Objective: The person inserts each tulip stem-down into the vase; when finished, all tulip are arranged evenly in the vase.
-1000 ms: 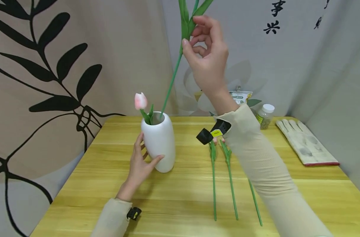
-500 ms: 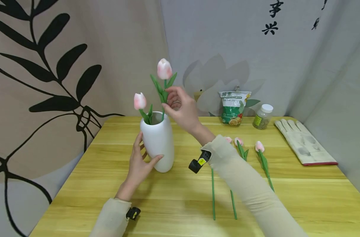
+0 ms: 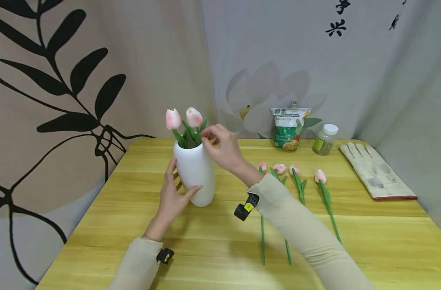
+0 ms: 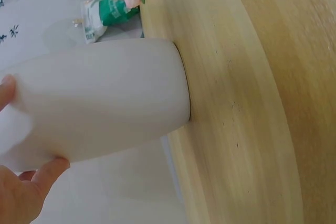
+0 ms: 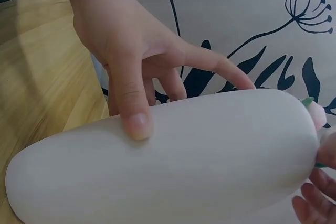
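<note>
"On the desk (image 3: pixel 206 249), where the white vase (image 3: pixel 198 173) stands, what's each hand doing?"

"The left hand (image 3: pixel 172 198) is curled round its side; the right hand (image 3: pixel 221 146) pinches the right-hand tulip (image 3: pixel 194 117) by its leaves, at the rim. I'd say it's seating the stem."

"And next?"

"Probably a clean release, without dragging the leaves or nudging the other tulip (image 3: pixel 173 119)."

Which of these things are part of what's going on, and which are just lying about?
Part of the job:
White vase, gripped by the left hand
Two upright tulips in it, the right hand at one's leaves
Four loose tulips, probably

Seemingly just lying about:
Green-and-white bag
White-capped jar
Pale glove
</note>
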Demonstrator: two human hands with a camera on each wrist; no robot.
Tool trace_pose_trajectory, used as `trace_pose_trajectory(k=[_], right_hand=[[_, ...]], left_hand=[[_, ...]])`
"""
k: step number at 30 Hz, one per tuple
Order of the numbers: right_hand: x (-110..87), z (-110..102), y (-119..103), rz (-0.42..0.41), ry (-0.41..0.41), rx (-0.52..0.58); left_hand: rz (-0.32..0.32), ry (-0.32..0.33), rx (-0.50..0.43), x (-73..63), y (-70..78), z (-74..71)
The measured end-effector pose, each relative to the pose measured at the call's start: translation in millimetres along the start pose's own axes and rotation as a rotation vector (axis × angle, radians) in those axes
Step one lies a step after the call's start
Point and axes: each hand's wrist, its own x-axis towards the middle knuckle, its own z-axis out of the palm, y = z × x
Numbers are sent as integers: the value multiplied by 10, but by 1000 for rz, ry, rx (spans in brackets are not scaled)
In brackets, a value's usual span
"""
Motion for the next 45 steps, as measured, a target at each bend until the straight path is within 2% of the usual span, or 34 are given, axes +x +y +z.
trace_pose_trajectory(k=[7, 12, 14, 17, 20, 23, 27, 29, 34, 41, 45], right_hand=[[-118, -156, 38, 8, -15, 54], [-375, -332, 192, -89, -90, -135], [-512, -394, 307, -91, -133, -217], [-728, -475, 534, 1, -192, -307], [-918, -535, 775, 168, -250, -364], [-1074, -555, 967, 354, -341, -416], [-1227, -513, 1135, 513, -436, -449], [-1277, -474, 1194, 546, -427, -439], [-1330, -347, 1263, 534, -325, -407], [-1350, -194, 1264, 589, -326, -361], [-1366, -165, 1297, 636, -289, -362]], left_hand=[[-16, 3, 3, -10, -14, -31], [-14, 15, 2, -11, -11, -65], [-8, 21, -1, -9, -13, -71], [-4, 29, -6, -6, -20, -68], [-7, 27, -8, -4, -21, -60], [-11, 23, -6, 0, -17, -51], [-9, 19, -2, 5, -13, -45], [-6, 16, -6, 8, -10, -43], [-9, 6, -5, 17, -11, -33], [-33, 3, -26, 20, -15, -16], [-37, -6, -32, 16, -9, -4]])
